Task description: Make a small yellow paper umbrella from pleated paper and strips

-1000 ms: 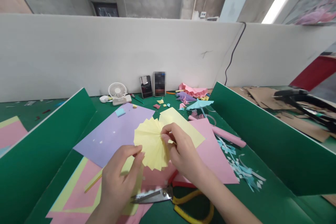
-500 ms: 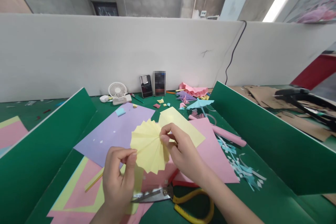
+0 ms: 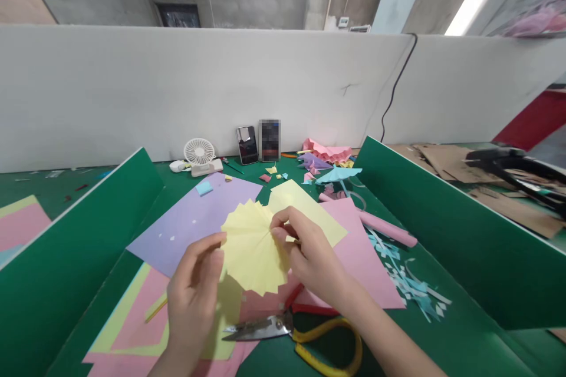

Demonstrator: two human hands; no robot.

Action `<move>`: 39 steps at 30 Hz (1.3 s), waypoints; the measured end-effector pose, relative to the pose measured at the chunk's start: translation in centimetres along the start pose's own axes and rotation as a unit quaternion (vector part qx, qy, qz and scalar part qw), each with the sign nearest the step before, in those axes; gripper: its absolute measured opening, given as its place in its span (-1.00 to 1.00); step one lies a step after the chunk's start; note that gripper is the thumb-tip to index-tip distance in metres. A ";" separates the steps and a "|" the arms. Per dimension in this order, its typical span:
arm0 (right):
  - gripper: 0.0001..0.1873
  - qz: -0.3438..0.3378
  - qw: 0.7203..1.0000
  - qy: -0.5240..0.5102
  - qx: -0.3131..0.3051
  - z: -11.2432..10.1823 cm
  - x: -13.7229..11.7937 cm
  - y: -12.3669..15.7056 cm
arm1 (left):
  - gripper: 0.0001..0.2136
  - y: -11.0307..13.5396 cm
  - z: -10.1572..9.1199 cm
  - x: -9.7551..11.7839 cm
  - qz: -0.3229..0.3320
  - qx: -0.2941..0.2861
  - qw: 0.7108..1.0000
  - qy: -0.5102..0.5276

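A round, pleated yellow paper fan (image 3: 252,253) with a scalloped edge is held up over the table. My right hand (image 3: 305,253) pinches it right of its middle, where the folds come together. At the fan's left edge is my left hand (image 3: 198,283), thumb and index finger apart, the index tip at or very near the paper. Below the fan lie scissors (image 3: 280,325) with yellow and red handles, their blades slightly apart and pointing left. Yellow and pink sheets (image 3: 132,312) lie under my left hand, with a thin yellow stick (image 3: 157,309) on them.
Purple (image 3: 177,224), pale yellow (image 3: 305,206) and pink (image 3: 375,271) sheets spread behind. A blue paper umbrella (image 3: 339,175), a pink roll (image 3: 389,228) and blue scraps (image 3: 415,288) lie right. Green side boards (image 3: 442,235) flank the table. A small fan (image 3: 200,153) and phones (image 3: 246,144) stand at the back.
My left thumb and index finger have parted from their pinch on the fan's left edge, and the hand has shifted slightly left. My right hand keeps its pinch.
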State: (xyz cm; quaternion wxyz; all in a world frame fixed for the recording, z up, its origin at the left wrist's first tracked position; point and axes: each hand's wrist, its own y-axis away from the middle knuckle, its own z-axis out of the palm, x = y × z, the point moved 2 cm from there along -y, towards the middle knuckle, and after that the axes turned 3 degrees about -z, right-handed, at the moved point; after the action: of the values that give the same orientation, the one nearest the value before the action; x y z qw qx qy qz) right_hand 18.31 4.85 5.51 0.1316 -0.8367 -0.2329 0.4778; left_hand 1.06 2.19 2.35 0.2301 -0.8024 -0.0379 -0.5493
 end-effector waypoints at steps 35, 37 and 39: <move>-0.78 -0.014 0.999 0.010 -0.029 0.0 0.1 0.0 | -0.85 -0.1 0.5 0.0 0.017 -0.029 0.999 0.018; -0.79 -0.010 0.999 0.016 -0.036 0.1 0.3 0.0 | -0.83 -0.1 0.3 -0.3 -0.003 0.003 0.999 0.044; -0.78 -0.011 0.999 0.023 -0.039 0.2 0.4 -0.1 | -0.82 -0.3 0.0 -0.3 0.001 0.035 0.998 0.044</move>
State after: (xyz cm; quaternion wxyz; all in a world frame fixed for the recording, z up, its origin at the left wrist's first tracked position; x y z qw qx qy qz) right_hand 18.32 5.11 5.13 0.1098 -0.8494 -0.2573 0.4474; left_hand 0.84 2.50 2.15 0.2598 -0.7693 -0.0460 -0.5819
